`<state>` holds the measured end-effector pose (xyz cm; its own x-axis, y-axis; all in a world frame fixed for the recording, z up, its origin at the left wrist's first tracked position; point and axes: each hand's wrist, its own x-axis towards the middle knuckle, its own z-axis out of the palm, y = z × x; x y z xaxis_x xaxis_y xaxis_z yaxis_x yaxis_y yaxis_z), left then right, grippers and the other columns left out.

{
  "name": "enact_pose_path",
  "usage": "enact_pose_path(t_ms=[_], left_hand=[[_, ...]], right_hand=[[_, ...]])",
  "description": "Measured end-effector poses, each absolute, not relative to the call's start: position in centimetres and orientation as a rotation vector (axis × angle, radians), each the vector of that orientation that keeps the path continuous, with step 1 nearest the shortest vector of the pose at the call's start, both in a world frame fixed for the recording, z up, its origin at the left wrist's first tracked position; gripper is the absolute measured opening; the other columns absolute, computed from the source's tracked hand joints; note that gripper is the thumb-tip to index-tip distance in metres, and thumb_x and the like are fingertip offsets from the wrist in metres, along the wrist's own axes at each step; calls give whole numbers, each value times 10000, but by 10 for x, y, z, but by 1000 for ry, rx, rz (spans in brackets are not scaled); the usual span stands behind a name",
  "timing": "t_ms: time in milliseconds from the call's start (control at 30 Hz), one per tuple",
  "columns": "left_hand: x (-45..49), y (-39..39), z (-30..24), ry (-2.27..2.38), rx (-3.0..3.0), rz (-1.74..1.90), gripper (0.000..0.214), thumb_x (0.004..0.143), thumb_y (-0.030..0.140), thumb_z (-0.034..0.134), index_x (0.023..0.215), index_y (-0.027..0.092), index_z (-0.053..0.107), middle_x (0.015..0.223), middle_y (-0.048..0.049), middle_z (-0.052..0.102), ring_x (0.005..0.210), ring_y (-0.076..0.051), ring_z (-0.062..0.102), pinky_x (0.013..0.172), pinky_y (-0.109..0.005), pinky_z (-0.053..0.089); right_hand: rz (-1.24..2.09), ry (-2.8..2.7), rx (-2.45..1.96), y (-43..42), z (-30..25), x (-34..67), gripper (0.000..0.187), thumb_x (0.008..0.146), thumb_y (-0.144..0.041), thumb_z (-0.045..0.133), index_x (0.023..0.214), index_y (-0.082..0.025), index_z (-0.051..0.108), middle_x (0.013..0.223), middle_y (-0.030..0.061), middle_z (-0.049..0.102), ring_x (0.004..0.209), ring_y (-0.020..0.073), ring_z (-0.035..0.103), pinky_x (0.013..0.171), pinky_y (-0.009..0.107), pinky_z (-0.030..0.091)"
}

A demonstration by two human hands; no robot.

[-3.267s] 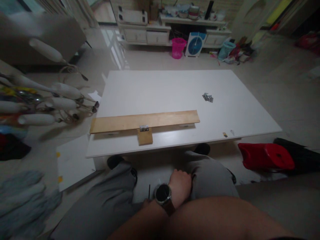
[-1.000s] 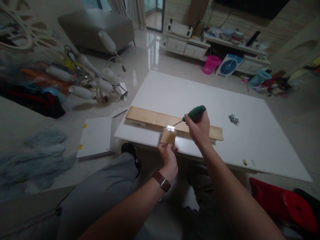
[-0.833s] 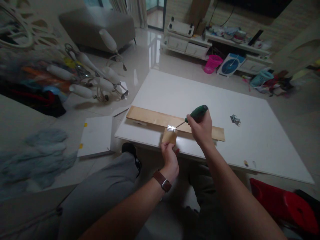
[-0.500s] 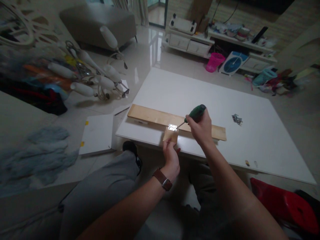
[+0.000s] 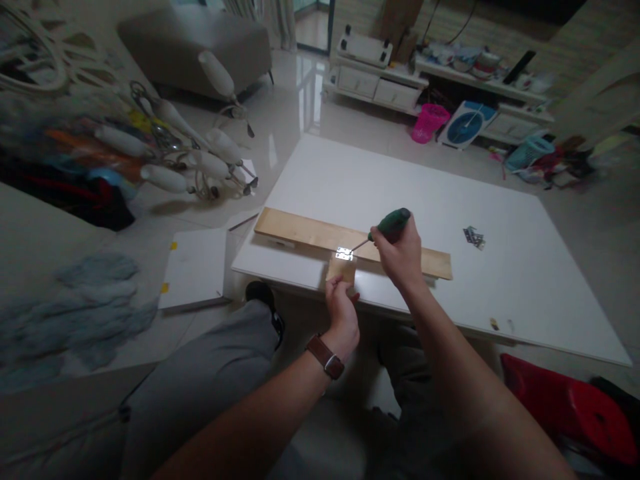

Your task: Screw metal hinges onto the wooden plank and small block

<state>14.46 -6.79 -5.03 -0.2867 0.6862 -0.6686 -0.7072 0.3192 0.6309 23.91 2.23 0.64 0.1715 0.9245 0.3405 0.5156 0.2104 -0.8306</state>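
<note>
My right hand (image 5: 401, 248) is closed around the green handle of a screwdriver (image 5: 393, 225), tilted so its shaft runs down and left. The tip meets a shiny metal hinge (image 5: 344, 253), near the hinge's right side. That hinge spans the joint between a long wooden board (image 5: 305, 231) and a short wooden block (image 5: 342, 268). With its fingers pressed on the near end of the block, my left hand (image 5: 341, 301) grips it from below and in front. Whether a screw sits under the tip is too small to tell.
The board lies on a large white panel (image 5: 400, 180). Several metal hinges (image 5: 474, 237) are piled to the right, and small pieces (image 5: 495, 324) lie near the front edge. A red object (image 5: 565, 407) stands at lower right. A white box-like piece (image 5: 195, 267) is on the floor at left.
The screwdriver tip has shifted slightly up and left on the hinge, and my right hand has moved a little left with it. My left hand keeps its hold on the block.
</note>
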Motion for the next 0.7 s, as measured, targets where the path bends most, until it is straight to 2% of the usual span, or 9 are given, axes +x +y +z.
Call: enact_pose_path(t_ms=[267,567,700], left_hand=[[145,-68,-47,1276,-49,1352,209,780,159,587,979,208,627,1059,-55,678,935,-171,639,709,-257,519],[144,-68,-46,1275,-48,1357,246,762,162,596,997,216,645,1074,-53,684,956,-177,652,711,-255,528],[144,-68,-43,1277,-53,1349,257,769,156,593,1012,218,648,1067,-47,694,924,-171,653,723,-261,530]], right_hand=[[468,-1501,-1431,26,5,238,259,848,-337,737,938,-276,503,737,-32,573,643,178,567,607,393,521],[454,-1532,-1433,26,7,238,249,840,-314,742,950,-272,523,756,-19,588,638,172,548,580,365,483],[435,-1542,-1416,29,7,237,298,864,-392,752,888,-271,481,773,-11,572,645,166,539,584,360,482]])
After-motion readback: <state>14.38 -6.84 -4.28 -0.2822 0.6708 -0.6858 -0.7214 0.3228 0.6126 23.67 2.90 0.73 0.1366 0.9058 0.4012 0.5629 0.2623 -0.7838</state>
